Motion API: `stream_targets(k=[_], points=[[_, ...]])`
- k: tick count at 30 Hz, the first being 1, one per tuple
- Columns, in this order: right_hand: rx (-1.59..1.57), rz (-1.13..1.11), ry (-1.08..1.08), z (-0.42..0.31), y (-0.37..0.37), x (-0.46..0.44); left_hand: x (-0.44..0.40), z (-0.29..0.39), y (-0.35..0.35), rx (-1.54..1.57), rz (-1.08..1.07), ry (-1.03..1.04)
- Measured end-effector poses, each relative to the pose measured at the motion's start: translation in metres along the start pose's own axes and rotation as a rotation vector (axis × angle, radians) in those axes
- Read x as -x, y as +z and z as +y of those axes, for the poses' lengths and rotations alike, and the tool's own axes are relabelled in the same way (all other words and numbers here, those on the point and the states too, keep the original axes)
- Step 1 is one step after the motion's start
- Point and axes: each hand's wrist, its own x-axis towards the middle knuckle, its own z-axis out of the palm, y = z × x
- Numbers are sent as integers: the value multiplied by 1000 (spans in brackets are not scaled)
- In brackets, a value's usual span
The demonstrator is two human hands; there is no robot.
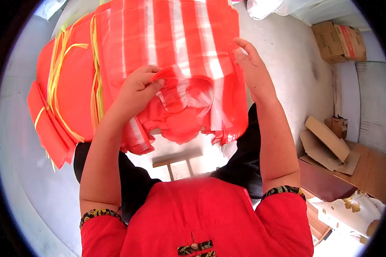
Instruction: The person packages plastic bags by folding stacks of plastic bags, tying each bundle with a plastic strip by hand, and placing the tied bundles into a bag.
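Observation:
A stack of red-and-white striped plastic bags [135, 43] lies in front of me, with ragged cut-out edges toward my body. My left hand [139, 90] pinches the red plastic at the near opening between thumb and fingers, and the layer there is lifted and folded. Beside the stack's right edge is my right hand [255, 70], its fingers apart and slightly bent, with nothing visible in it. Whether its fingertips touch the plastic I cannot tell. On the left sits a red plastic bundle [75, 85] with yellow strings [96, 73] across it.
A brown wooden bar [178, 157] shows below the stack, between my legs. At the right are a cardboard box [330, 45], flattened cardboard [328, 141] and a brown wooden surface [369, 171]. White plastic sheeting [283, 6] hangs at the top right.

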Motion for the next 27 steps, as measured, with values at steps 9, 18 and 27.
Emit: stream_targets(k=[9,18,27], points=[[-14,-98,21,12,-4,3,3,7,-6,372,-10,-274],[-153,-141,128,-23,-4,34,4,5,-7,303,-10,-246],[-451,-85,191,14,2,11,5,10,-9,428,10,-317]])
